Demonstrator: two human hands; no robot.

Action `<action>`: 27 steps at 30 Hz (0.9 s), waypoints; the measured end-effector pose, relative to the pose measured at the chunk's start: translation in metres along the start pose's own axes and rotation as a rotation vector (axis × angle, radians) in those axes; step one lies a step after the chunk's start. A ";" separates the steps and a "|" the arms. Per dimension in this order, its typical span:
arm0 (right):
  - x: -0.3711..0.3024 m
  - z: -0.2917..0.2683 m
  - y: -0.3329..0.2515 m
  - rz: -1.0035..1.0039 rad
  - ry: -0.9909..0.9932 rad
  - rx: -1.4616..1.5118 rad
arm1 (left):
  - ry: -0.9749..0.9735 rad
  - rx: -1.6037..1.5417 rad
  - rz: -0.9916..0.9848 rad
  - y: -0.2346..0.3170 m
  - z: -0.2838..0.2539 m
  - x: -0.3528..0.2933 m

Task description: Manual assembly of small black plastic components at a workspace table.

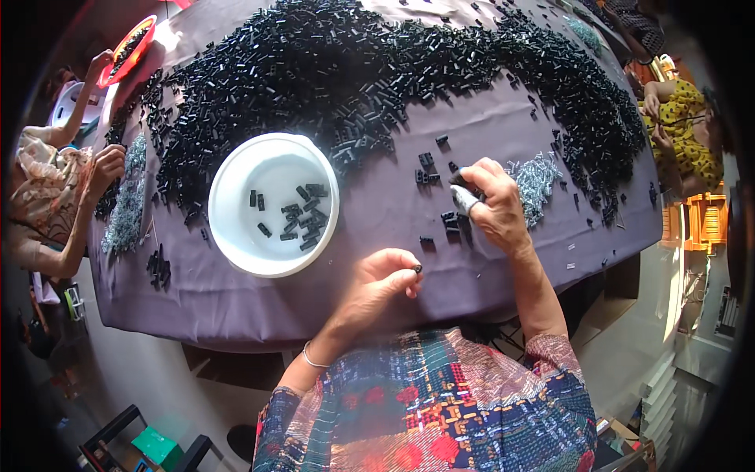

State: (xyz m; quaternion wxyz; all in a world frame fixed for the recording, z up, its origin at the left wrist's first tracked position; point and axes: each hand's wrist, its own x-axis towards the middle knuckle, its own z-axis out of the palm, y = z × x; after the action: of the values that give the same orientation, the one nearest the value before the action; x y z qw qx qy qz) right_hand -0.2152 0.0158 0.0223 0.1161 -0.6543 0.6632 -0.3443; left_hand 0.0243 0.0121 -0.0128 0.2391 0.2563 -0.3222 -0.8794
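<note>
My left hand point(377, 285) is closed in a pinch near the table's front edge. Between its thumb and finger is a small black plastic piece point(418, 268), its end showing. To the right, my right hand point(497, 206) reaches over the cloth with a pale cover on its thumb. Its fingertips close on another dark piece, partly hidden. Several loose black pieces point(425, 160) lie just left of these fingers, and others point(451, 222) sit below them. A white bowl point(223, 236) stands left of my hands, with black pieces point(307, 216) scattered on its bottom.
A large heap of black pieces point(314, 71) spreads over the purple-grey tablecloth point(377, 204). Small clear or silvery parts point(536, 185) are piled beyond my right hand, with a similar pile point(126, 208) at the left edge. Other people sit at both sides; a red basin point(130, 53) is far left.
</note>
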 end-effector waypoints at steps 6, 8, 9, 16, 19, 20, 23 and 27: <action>0.014 -0.013 0.011 0.045 0.043 -0.019 | -0.025 0.047 -0.065 0.009 0.002 -0.001; 0.008 -0.016 0.013 0.049 0.023 -0.013 | -0.018 0.055 -0.090 0.010 0.001 -0.002; 0.005 -0.017 0.014 0.037 -0.010 -0.047 | -0.003 0.071 -0.105 0.011 0.002 -0.003; -0.004 -0.011 0.011 -0.016 -0.075 -0.174 | 0.009 0.075 -0.143 0.011 0.002 -0.006; -0.004 -0.007 0.012 -0.053 -0.117 -0.282 | -0.003 0.059 -0.135 0.012 0.004 -0.007; -0.003 -0.005 0.012 -0.061 -0.134 -0.305 | 0.000 0.060 -0.135 0.011 0.003 -0.007; -0.001 -0.001 0.013 -0.086 -0.160 -0.310 | 0.012 0.068 -0.147 0.009 0.003 -0.008; 0.006 -0.001 0.012 -0.230 -0.079 -0.340 | -0.008 0.064 -0.114 0.014 0.006 -0.002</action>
State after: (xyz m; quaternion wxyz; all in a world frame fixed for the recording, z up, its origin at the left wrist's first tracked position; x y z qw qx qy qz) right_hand -0.2261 0.0096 0.0179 -0.0101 -0.7490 0.6276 -0.2123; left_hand 0.0259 0.0063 0.0010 0.1790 0.2783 -0.3358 -0.8819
